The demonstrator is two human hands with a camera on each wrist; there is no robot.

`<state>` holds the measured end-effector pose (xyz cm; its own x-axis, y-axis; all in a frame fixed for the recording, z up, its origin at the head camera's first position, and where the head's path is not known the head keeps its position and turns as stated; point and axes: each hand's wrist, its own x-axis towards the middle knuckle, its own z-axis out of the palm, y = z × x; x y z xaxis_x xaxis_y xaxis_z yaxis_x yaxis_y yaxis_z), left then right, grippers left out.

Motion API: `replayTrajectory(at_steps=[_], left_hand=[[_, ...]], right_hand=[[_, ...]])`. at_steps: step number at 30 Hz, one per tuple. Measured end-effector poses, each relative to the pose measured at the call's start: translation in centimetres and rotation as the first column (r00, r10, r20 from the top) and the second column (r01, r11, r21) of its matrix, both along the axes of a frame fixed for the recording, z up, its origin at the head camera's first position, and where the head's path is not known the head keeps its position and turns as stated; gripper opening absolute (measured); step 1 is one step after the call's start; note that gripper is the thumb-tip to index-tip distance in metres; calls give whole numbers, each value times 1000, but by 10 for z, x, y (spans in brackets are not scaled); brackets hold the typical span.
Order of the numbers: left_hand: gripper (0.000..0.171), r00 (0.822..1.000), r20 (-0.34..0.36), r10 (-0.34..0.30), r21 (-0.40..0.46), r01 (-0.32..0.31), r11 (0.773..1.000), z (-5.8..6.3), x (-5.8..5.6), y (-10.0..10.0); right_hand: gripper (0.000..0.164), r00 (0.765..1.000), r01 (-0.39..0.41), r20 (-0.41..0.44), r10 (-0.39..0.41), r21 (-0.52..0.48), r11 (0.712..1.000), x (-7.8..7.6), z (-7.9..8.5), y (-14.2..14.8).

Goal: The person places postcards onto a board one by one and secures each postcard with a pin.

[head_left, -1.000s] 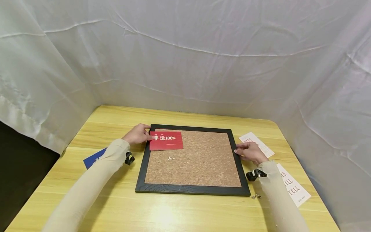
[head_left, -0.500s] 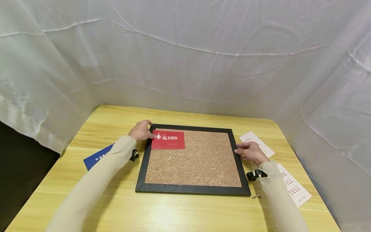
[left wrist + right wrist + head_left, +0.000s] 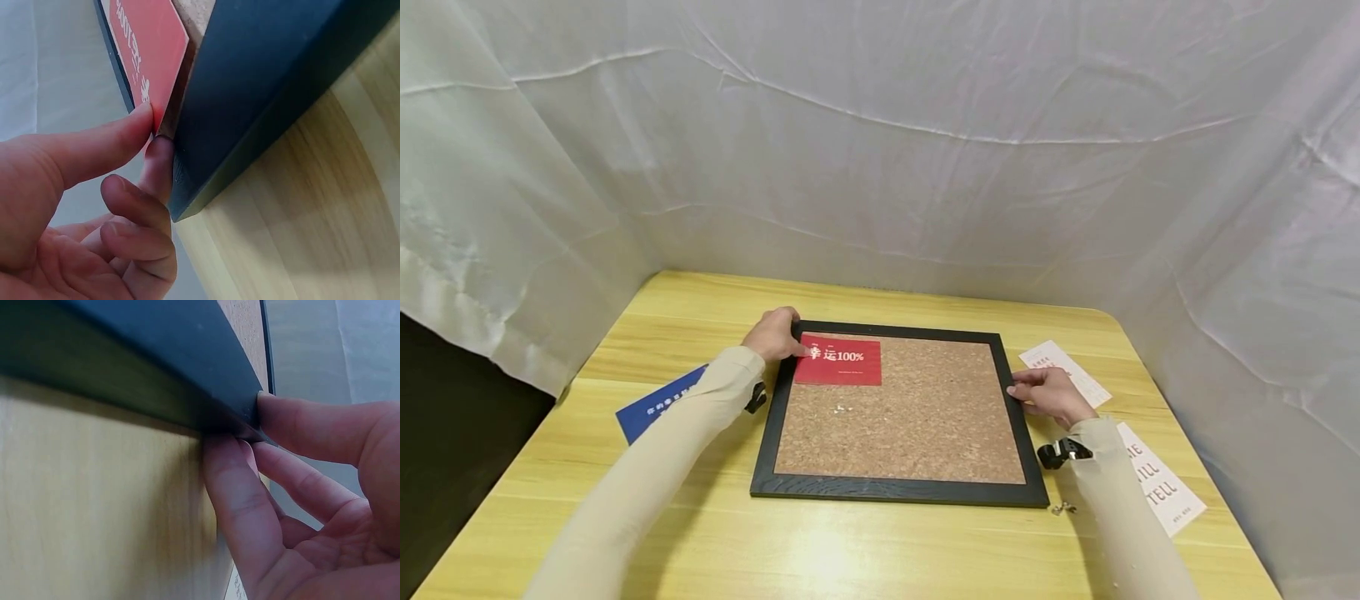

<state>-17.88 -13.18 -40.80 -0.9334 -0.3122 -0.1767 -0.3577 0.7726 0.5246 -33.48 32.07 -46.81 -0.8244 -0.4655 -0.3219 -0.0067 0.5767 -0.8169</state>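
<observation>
The red card (image 3: pixel 844 363) has slid rightward, left hand (image 3: pixel 772 335) pinching its edge.

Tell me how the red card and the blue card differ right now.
The red card is pinched by the left hand; the blue card is not held. The red card is over the board, the blue card on the table. The red card sits nearly square to the board; the blue card is slanted, partly hidden by the sleeve. Both bear white writing.
</observation>
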Motion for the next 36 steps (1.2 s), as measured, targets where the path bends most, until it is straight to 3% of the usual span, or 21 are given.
replayTrajectory(at_steps=[16, 36], left_hand=[[70, 1000, 7, 17, -53, -16, 998, 1, -1, 7], [59, 1000, -11, -14, -78, 14, 997, -3, 2, 7]], right_hand=[[51, 1000, 1, -2, -1, 1, 1000, 1, 1, 0], [51, 1000, 7, 5, -7, 10, 1000, 3, 3, -1]])
